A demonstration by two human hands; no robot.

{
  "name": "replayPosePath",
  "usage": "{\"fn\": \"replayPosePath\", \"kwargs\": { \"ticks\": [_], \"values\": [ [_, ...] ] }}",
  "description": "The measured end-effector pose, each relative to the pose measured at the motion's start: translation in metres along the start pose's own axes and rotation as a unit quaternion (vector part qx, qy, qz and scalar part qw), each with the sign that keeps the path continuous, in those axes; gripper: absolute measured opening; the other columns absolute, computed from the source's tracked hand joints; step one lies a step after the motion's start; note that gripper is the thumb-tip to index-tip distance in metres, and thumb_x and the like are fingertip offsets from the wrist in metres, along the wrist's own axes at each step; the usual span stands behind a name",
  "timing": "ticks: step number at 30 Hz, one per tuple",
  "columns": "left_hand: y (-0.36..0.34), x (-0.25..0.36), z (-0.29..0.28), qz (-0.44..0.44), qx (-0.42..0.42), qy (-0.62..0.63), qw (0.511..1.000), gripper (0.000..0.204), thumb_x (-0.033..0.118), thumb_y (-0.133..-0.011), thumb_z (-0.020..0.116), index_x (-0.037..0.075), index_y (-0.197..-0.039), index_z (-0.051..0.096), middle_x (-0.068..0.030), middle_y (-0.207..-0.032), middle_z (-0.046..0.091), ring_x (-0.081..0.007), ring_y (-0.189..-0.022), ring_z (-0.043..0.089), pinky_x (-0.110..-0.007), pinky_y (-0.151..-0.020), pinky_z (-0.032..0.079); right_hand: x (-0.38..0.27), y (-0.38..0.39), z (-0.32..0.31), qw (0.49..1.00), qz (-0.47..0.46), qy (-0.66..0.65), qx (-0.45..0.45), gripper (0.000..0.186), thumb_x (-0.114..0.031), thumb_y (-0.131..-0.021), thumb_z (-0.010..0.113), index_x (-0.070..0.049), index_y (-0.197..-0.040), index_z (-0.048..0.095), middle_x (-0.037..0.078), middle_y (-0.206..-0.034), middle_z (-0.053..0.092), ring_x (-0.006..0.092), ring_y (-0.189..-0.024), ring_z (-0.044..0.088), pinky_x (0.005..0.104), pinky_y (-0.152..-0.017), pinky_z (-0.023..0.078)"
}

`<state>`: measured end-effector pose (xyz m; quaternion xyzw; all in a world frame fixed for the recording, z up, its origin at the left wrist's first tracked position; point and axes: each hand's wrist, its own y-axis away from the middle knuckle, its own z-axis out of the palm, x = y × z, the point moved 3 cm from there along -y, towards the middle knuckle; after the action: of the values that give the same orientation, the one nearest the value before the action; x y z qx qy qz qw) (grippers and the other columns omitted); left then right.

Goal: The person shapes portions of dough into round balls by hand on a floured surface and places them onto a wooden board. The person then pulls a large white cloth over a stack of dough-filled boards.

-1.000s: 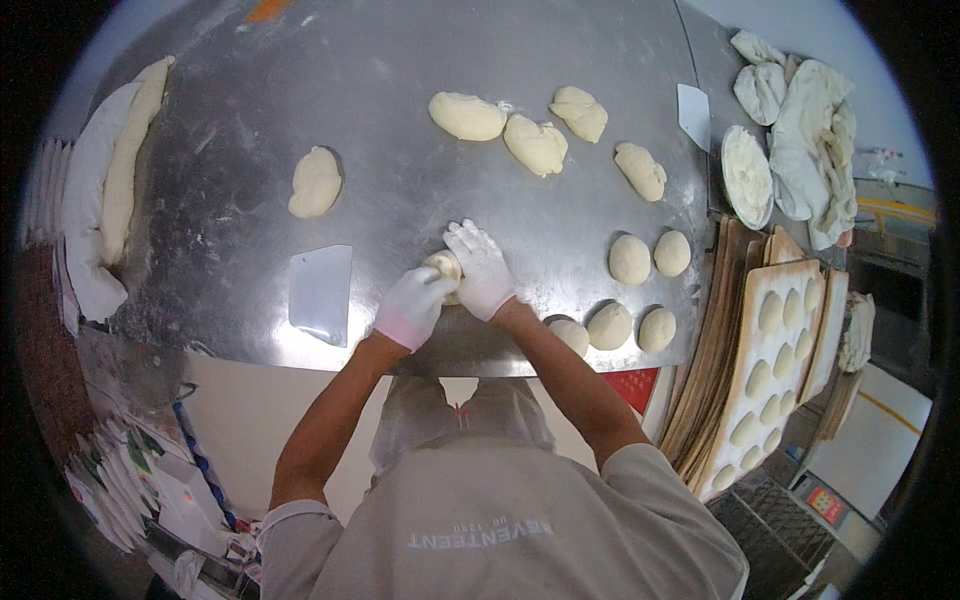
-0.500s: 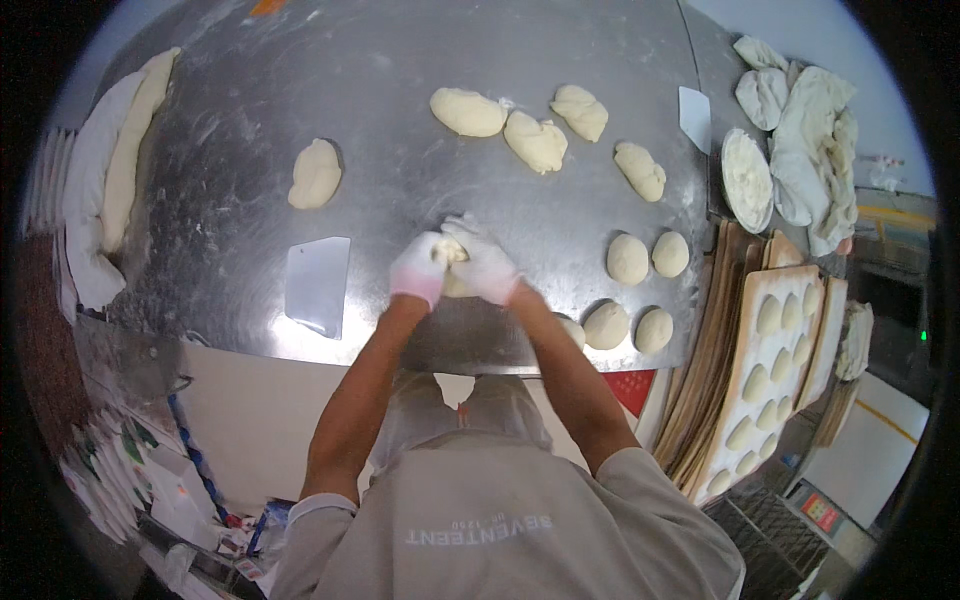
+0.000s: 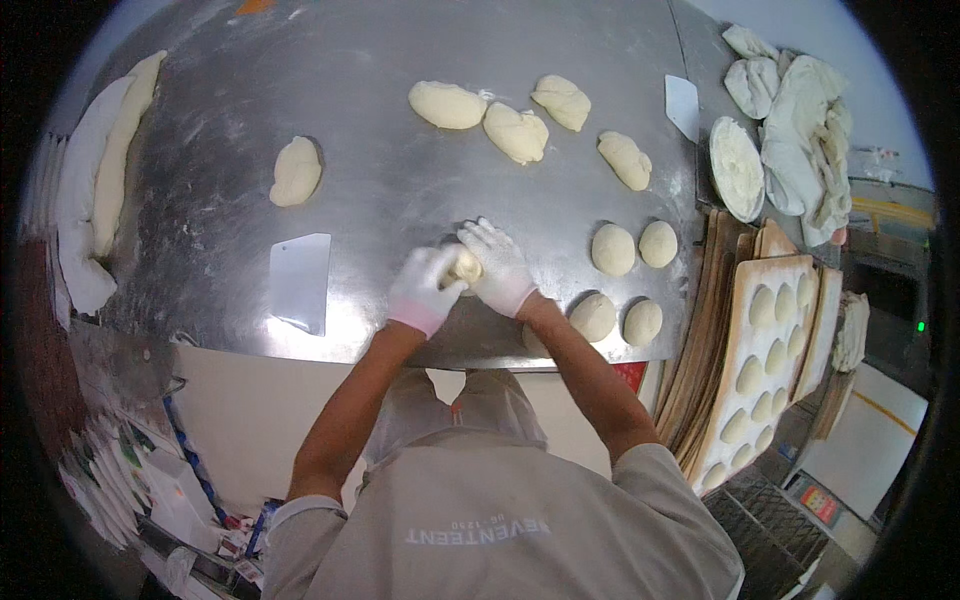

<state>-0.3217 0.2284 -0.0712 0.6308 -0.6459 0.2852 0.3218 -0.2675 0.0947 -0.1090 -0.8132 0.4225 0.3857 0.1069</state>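
Note:
A small piece of dough (image 3: 466, 266) is cupped between both my hands at the front of the steel table (image 3: 400, 200). My left hand (image 3: 424, 287), in a white glove with a pink cuff, curls its fingers round the dough's left side and is slightly blurred. My right hand (image 3: 500, 268), gloved the same way, holds the dough from the right, its fingers long and close together. Part of the dough is hidden by the gloves. Smooth round dough balls (image 3: 613, 249) sit to the right, one partly behind my right forearm. Rougher dough pieces (image 3: 516, 133) lie farther back.
A white flat scraper (image 3: 300, 284) lies left of my hands, near a single dough piece (image 3: 296, 172). A long dough strip (image 3: 122, 155) rests on cloth at far left. Right: another scraper (image 3: 682, 106), a flour bowl (image 3: 737, 170), crumpled cloths (image 3: 805, 135), and a board of dough balls (image 3: 741, 320).
My hands have shifted round the dough, the left rolling over toward it and the right flattening its fingers. The whole view has moved a little, so the table's things appear farther left.

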Motion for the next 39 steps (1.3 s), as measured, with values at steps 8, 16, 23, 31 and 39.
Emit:
{"fn": "replayPosePath", "kwargs": {
  "ticks": [8, 16, 23, 31, 39],
  "values": [
    [-0.017, -0.004, 0.028, 0.016, -0.034, -0.015, 0.999, 0.028, 0.021, -0.085, 0.06, 0.012, -0.112, 0.063, -0.017, -0.101, 0.063, -0.0356, -0.101, 0.059, -0.039, -0.087, 0.048, 0.016, 0.002, 0.002, 0.968, 0.075, -0.21, 0.117, 0.046, -0.006, -0.077, 0.057, 0.0, -0.122, 0.055, 0.019, -0.123, 0.059, 0.0374, -0.121, 0.051, 0.0437, -0.103, 0.038],
    [-0.031, -0.003, 0.038, -0.124, 0.021, 0.039, 0.991, 0.03, 0.017, -0.084, 0.058, 0.014, -0.114, 0.061, -0.0165, -0.103, 0.063, -0.0375, -0.102, 0.058, -0.043, -0.084, 0.047, 0.022, 0.004, -0.022, 0.98, 0.09, -0.093, 0.149, 0.051, -0.012, -0.078, 0.06, 0.001, -0.127, 0.051, 0.022, -0.132, 0.051, 0.0379, -0.126, 0.045, 0.0415, -0.105, 0.038],
    [-0.034, -0.019, 0.051, -0.13, -0.003, 0.089, 0.987, 0.026, 0.01, -0.082, 0.059, 0.009, -0.108, 0.061, -0.0155, -0.105, 0.061, -0.0324, -0.101, 0.058, -0.039, -0.087, 0.046, 0.021, 0.003, -0.031, 0.984, -0.029, 0.087, 0.153, 0.054, -0.022, -0.081, 0.063, 0.001, -0.128, 0.05, 0.023, -0.138, 0.046, 0.041, -0.129, 0.042, 0.0452, -0.109, 0.033],
    [-0.029, 0.008, 0.052, -0.013, 0.006, 0.075, 0.997, 0.034, 0.021, -0.084, 0.064, 0.006, -0.113, 0.059, -0.0133, -0.096, 0.061, -0.0286, -0.092, 0.059, -0.035, -0.082, 0.047, 0.032, 0.011, -0.031, 0.995, -0.029, 0.001, 0.091, 0.063, -0.006, -0.071, 0.063, 0.002, -0.131, 0.047, 0.02, -0.136, 0.049, 0.0377, -0.13, 0.042, 0.0465, -0.11, 0.032],
    [-0.02, 0.01, 0.066, -0.058, -0.006, 0.063, 0.996, 0.022, 0.011, -0.082, 0.057, 0.009, -0.104, 0.061, -0.0164, -0.096, 0.062, -0.0359, -0.093, 0.059, -0.04, -0.081, 0.048, 0.035, 0.023, -0.046, 0.986, 0.03, -0.158, 0.045, 0.05, -0.009, -0.066, 0.068, -0.006, -0.115, 0.061, 0.018, -0.125, 0.058, 0.0335, -0.126, 0.047, 0.043, -0.104, 0.04]
  ]
}}
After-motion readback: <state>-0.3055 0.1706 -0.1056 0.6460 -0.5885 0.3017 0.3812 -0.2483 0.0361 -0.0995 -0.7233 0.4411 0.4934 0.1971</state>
